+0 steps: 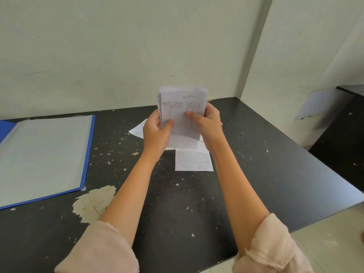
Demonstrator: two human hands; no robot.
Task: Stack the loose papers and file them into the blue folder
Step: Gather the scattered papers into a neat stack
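A stack of printed forms (pixel 182 115) is held upright above the black tabletop (pixel 256 164) by two hands: its left edge is clasped by the left hand (pixel 156 133), thumb across the front sheet, and its right edge by the right hand (pixel 208 125), thumb likewise pressed on the front. How many sheets the stack contains cannot be counted, as only layered top edges are seen. Beneath and just behind the hands, at least three loose forms are seen lying flat on the tabletop: one form (pixel 194 161) directly below the stack, a second (pixel 202 145) overlapping it under the right hand, and a third (pixel 138 130) protruding beyond the left hand. One blue folder (pixel 87 152) is lying open well to the left of the left hand, a clear sleeve page facing up. A patch of torn paper residue (pixel 94 202) is stuck to the tabletop beside the left forearm, near the folder's corner. One further sheet (pixel 315 104) is seen, blurred, far to the right of the right hand.
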